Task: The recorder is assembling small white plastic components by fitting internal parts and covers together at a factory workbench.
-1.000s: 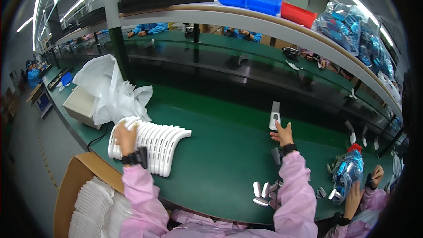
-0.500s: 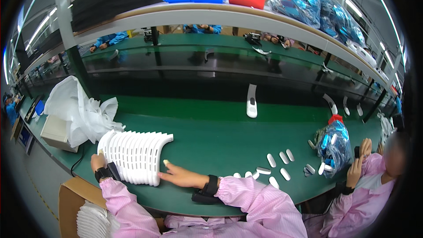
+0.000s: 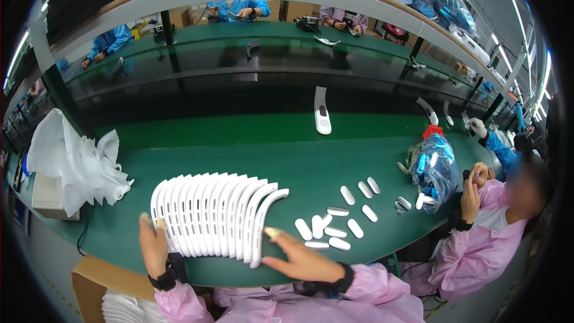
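A row of curved white plastic strips (image 3: 209, 218) with slots stands side by side on the green bench in front of me. At the row's left end, my left hand (image 3: 154, 248) rests with fingers apart against or right beside the outermost strip. My right hand (image 3: 305, 258) is at the other end, its forefinger and thumb spread close to the last strip; whether both tips touch it I cannot tell. Pale yellow covers sit on some fingertips. Several small white oval pieces (image 3: 354, 228) lie scattered to the right of my right hand.
A crumpled white foam wrap (image 3: 72, 161) sits at the left on a beige box (image 3: 51, 197). An open cardboard box (image 3: 107, 278) is below the bench edge. At right are a blue plastic bag (image 3: 435, 170) and a seated co-worker (image 3: 472, 251). A conveyor (image 3: 239, 98) runs behind, carrying white parts.
The row of strips has shifted right along the bench and is spread wider. Both hands have moved right with it. My view has turned, so the bench appears farther left.
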The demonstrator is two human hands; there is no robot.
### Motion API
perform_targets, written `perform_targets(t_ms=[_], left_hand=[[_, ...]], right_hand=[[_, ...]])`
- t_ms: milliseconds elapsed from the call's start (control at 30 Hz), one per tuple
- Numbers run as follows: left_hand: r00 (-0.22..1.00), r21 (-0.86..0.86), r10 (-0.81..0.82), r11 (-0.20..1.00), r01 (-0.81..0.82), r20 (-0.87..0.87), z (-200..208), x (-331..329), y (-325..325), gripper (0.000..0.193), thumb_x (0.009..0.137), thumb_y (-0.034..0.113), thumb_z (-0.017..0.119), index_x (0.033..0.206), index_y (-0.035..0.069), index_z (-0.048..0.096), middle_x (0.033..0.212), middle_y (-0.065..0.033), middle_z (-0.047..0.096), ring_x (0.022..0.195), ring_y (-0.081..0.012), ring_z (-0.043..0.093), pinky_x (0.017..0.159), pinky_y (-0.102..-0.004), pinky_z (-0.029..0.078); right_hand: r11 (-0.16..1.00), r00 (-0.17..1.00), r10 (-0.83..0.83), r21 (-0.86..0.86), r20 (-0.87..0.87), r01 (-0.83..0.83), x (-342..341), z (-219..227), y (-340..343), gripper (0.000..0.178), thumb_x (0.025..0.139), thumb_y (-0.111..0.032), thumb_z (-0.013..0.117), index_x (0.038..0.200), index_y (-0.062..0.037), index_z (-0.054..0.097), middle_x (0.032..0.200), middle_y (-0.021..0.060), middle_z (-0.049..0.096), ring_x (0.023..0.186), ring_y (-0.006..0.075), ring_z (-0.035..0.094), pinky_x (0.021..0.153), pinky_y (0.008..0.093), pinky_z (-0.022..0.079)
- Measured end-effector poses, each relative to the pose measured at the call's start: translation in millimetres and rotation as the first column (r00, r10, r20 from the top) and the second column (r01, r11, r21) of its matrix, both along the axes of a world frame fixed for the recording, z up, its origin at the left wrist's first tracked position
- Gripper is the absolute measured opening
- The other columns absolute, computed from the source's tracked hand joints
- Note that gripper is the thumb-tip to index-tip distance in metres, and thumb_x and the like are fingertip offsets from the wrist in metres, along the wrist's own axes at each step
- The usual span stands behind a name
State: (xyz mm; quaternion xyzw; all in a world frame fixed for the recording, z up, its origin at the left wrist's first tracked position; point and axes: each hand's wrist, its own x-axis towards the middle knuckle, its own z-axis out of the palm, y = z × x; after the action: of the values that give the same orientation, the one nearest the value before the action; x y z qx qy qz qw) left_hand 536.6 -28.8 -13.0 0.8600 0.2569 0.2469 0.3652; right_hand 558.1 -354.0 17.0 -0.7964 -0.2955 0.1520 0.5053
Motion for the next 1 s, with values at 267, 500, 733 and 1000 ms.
perform_targets(t_ms=[267, 500, 733, 1000], left_hand=[[0.799, 0.314, -0.6, 0.751, 0.581, -0.044, 39.1, 11.9, -138.6, 0.047, 0.072, 0.016, 0.072, 0.113, 0.001, 0.056, 0.126, -0.0176, 0.046, 0.12, -0.0389, 0.037, 0.098, -0.0487, 0.03], [0.776, 0.474, -0.574, 0.625, 0.621, -0.26, 13.5, 10.6, -183.8, 0.055, 0.069, 0.026, 0.073, 0.106, -0.01, 0.054, 0.134, -0.0241, 0.039, 0.121, -0.0429, 0.036, 0.092, -0.051, 0.029], [0.751, 0.106, -0.654, 0.756, 0.646, 0.088, 18.6, 18.2, -171.0, 0.014, 0.077, 0.007, 0.061, 0.086, -0.002, 0.056, 0.119, -0.0192, 0.05, 0.113, -0.0348, 0.047, 0.091, -0.0424, 0.036], [0.806, -0.837, -0.486, 0.238, 0.493, 0.337, 23.1, 13.6, -146.2, 0.014, 0.091, 0.008, 0.056, 0.102, 0.001, 0.053, 0.098, -0.0041, 0.059, 0.086, -0.0098, 0.055, 0.076, -0.0234, 0.044]], right_hand=[[0.77, 0.85, -0.135, -0.485, 0.51, 0.414, 42.4, -16.4, -83.1, 0.044, 0.069, -0.02, 0.076, 0.107, -0.002, 0.061, 0.125, 0.0201, 0.048, 0.112, 0.0356, 0.048, 0.091, 0.0398, 0.042], [0.909, 0.945, -0.317, -0.258, 0.081, 0.327, 55.5, -27.7, -84.4, 0.031, 0.07, -0.01, 0.076, 0.095, -0.0005, 0.062, 0.102, 0.0139, 0.061, 0.092, 0.0229, 0.06, 0.074, 0.0326, 0.048], [0.7, 0.692, -0.102, 0.443, -0.714, 0.56, 51.1, 5.0, -74.4, 0.042, 0.085, 0.001, 0.059, 0.125, 0.0011, 0.046, 0.088, 0.0056, 0.064, 0.077, 0.0123, 0.063, 0.069, 0.0264, 0.054], [0.539, 0.703, 0.049, 0.611, -0.71, 0.58, 37.0, 17.9, -46.6, 0.032, 0.089, -0.005, 0.057, 0.12, 0.0017, 0.051, 0.091, 0.0063, 0.063, 0.078, 0.0126, 0.063, 0.068, 0.027, 0.054]])
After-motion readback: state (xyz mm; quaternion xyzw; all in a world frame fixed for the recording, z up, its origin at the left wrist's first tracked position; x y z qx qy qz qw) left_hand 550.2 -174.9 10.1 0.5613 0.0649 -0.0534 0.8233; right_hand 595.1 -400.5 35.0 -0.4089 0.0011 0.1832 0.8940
